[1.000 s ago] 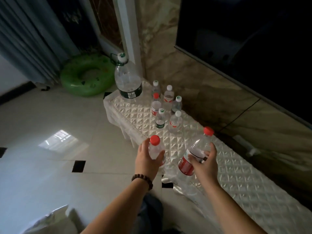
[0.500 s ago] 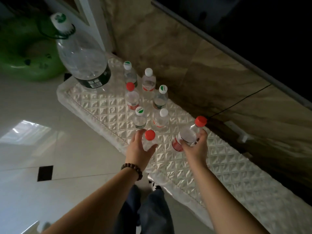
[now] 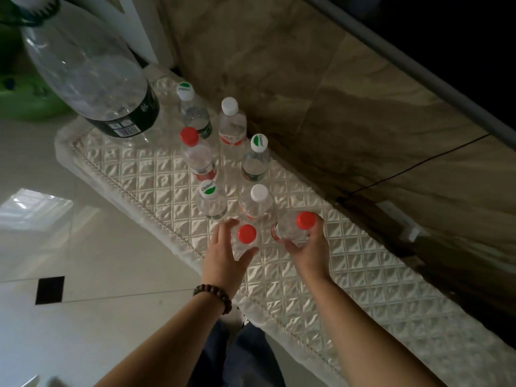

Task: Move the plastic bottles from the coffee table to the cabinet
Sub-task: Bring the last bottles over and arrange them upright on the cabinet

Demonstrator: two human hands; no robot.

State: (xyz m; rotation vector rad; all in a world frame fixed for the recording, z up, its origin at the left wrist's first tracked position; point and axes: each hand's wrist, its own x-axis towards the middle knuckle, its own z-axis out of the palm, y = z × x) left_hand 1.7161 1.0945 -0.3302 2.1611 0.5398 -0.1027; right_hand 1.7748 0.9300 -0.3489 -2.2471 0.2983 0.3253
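A low cabinet topped with a quilted white cover (image 3: 139,174) runs along the marble wall. My left hand (image 3: 223,255) wraps around a clear red-capped bottle (image 3: 247,234) standing upright on the cover. My right hand (image 3: 310,252) grips a second red-capped bottle (image 3: 290,227), slightly tilted, just to the right of the first. Directly behind them stand several small clear bottles, among them a white-capped one (image 3: 258,202), a green-and-white-capped one (image 3: 209,199) and a red-capped one (image 3: 195,155).
A large clear water jug (image 3: 92,79) with a dark label stands at the cabinet's far left end. A green swim ring (image 3: 28,104) lies on the tiled floor beyond it. A dark screen (image 3: 446,37) hangs above; a thin cable (image 3: 418,163) crosses the wall.
Both hands have carried their red-capped bottles forward and down to the cover, up against the standing group. The view has closed in on the cabinet.
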